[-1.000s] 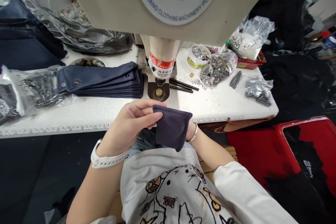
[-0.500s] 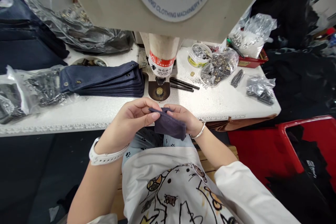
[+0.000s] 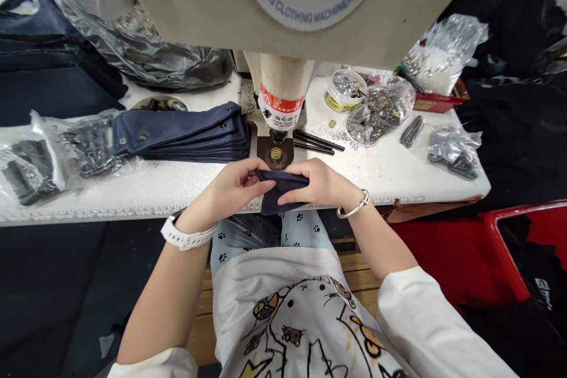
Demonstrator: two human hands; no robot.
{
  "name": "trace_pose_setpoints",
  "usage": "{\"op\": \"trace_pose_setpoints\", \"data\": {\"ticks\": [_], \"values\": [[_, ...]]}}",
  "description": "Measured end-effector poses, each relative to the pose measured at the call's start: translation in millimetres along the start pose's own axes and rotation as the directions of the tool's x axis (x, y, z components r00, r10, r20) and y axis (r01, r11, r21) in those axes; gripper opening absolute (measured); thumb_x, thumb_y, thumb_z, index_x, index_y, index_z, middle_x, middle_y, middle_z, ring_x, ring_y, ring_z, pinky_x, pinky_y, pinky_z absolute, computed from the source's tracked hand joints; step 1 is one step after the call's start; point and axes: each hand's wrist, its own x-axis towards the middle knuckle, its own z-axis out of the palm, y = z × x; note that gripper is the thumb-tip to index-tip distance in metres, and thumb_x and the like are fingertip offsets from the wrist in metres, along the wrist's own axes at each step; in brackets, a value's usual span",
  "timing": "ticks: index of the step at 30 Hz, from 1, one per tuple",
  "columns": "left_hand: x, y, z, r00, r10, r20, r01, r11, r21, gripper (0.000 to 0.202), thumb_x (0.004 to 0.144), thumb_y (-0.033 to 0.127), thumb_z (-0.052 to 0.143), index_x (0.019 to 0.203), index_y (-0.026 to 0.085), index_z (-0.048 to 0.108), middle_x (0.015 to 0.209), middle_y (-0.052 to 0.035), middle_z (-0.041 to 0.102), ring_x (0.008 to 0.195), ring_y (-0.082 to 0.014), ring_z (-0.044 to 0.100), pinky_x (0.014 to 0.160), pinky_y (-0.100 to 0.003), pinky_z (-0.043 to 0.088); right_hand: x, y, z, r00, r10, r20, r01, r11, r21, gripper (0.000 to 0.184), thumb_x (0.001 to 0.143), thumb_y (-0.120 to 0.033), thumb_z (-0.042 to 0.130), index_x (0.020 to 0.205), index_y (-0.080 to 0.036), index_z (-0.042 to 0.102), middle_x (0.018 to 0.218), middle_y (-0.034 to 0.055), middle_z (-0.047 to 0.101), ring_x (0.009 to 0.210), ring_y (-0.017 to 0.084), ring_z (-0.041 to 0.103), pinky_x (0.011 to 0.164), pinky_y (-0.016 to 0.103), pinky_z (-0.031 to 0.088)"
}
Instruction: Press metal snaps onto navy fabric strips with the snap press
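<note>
A dark navy piece of fabric (image 3: 283, 189) is held between both hands at the front edge of the machine table. My left hand (image 3: 237, 189) pinches its left corner between thumb and fingers. My right hand (image 3: 319, 186) grips its right side, thumb on top and fingers behind. Just beyond the fabric is the round brass die (image 3: 276, 154) of a snap-fastening press (image 3: 282, 91), under the press's dark upper tip. To the left lies a stack of navy fabric flaps (image 3: 186, 133) with metal snaps on the top one.
Several black spring-like rods (image 3: 319, 142) lie right of the die. Beyond them are a tub of metal parts (image 3: 345, 91), a bag of snaps (image 3: 381, 109) and a red tray (image 3: 443, 100). Plastic bags of black parts (image 3: 84, 144) lie at the left. A red bin (image 3: 505, 248) stands lower right.
Both hands have brought the fabric forward to the table edge, nearer the die. My right hand has shifted its grip, and the fabric lies flatter. The view has shifted slightly.
</note>
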Motion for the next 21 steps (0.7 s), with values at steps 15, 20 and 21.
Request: {"op": "trace_pose_setpoints", "data": {"ticks": [15, 20, 21], "values": [[32, -2, 16.5, 0.899, 0.165, -0.406, -0.084, 0.974, 0.21, 0.009, 0.084, 0.022, 0.042, 0.076, 0.019, 0.045, 0.065, 0.0029, 0.048, 0.058, -0.01, 0.044, 0.055, -0.023, 0.034, 35, 19, -2, 0.977, 0.079, -0.2, -0.06, 0.993, 0.099, 0.023, 0.075, -0.033, 0.061, 0.064, -0.014, 0.05, 0.059, -0.0044, 0.046, 0.057, 0.008, 0.04, 0.055, 0.023, 0.029], [33, -3, 17.4, 0.906, 0.171, -0.387, -0.08, 0.967, 0.242, 0.01, 0.086, 0.024, 0.041, 0.078, 0.02, 0.045, 0.067, 0.0019, 0.054, 0.059, -0.0109, 0.049, 0.056, -0.024, 0.036, 35, 24, 1, 0.957, 0.057, -0.285, -0.014, 0.988, 0.153, 0.02, 0.076, -0.032, 0.058, 0.069, -0.015, 0.052, 0.064, -0.0028, 0.051, 0.061, 0.009, 0.044, 0.059, 0.024, 0.033], [33, -4, 17.1, 0.907, 0.171, -0.386, -0.082, 0.968, 0.236, 0.01, 0.086, 0.025, 0.042, 0.079, 0.02, 0.046, 0.068, 0.0017, 0.054, 0.06, -0.0112, 0.05, 0.057, -0.024, 0.036, 36, 25, 1, 0.956, 0.057, -0.287, -0.014, 0.988, 0.152, 0.019, 0.077, -0.032, 0.058, 0.069, -0.015, 0.052, 0.064, -0.0027, 0.051, 0.062, 0.01, 0.045, 0.06, 0.024, 0.033]]}}
